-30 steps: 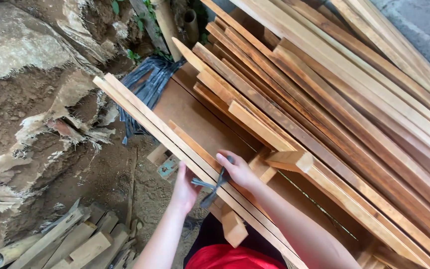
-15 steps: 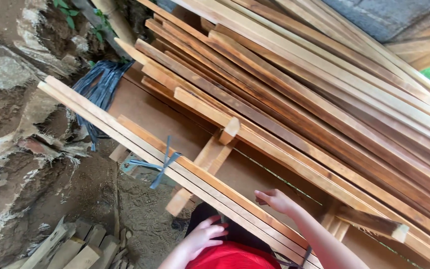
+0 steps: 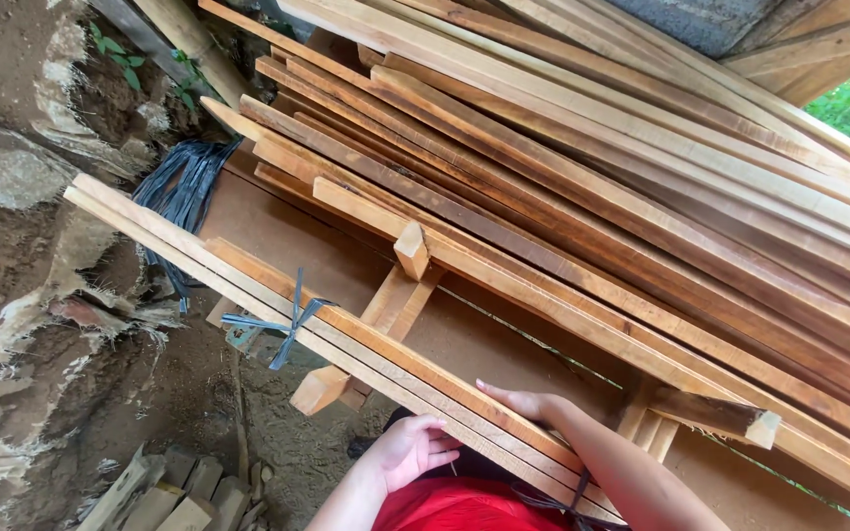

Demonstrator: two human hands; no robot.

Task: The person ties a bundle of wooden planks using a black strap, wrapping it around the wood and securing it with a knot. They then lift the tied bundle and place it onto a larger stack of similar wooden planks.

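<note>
Bundle of slats [image 3: 376, 359]: long, thin, pale wood, tied with a dark strap [image 3: 287, 320] near its upper-left third, and a second dark tie [image 3: 568, 497] near the lower right. The bundle runs diagonally along the near edge of the brown worktop [image 3: 277, 236], and its upper-left end overhangs bare dirt ground [image 3: 100, 393].

Open room: a strip of worktop surface lies bare between the bundle and the large lumber stack [image 3: 641, 167], crossed only by a short wooden block [image 3: 410, 251] and a brace. Ground side of the bundle is open.

Left hand [image 3: 407, 450]: below the bundle's near edge, fingers loosely curled, narrow, holding nothing; fingertips just beside the slats, contact not clear.

Right hand [image 3: 523, 401]: lies flat on top of the bundle, fingers extended, palm down, nothing gripped.

Scrap wood offcuts [image 3: 164, 492] lie on the ground at lower left.
</note>
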